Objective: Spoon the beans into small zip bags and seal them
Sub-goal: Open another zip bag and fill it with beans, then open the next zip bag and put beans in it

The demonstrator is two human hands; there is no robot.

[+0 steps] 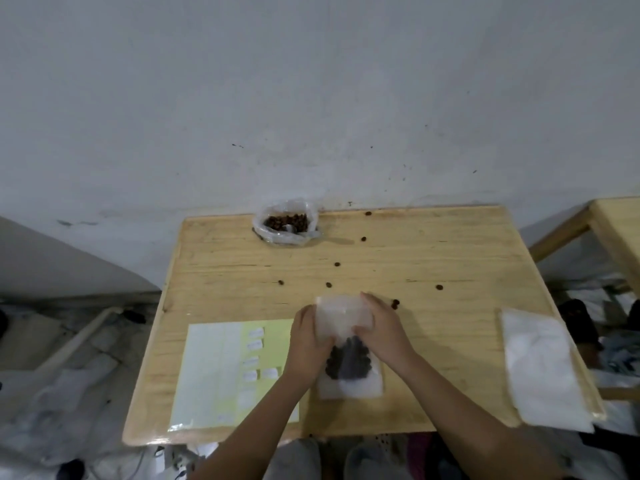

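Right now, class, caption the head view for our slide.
Left hand and right hand hold a zip bag of beans on the table.

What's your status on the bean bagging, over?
Left hand and right hand both holding the zip bag. Beans inside, bag flat on table. Loose beans scattered beyond; nothing blocking.

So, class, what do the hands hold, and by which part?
The left hand and right hand hold the zip bag by its upper part, above the beans.
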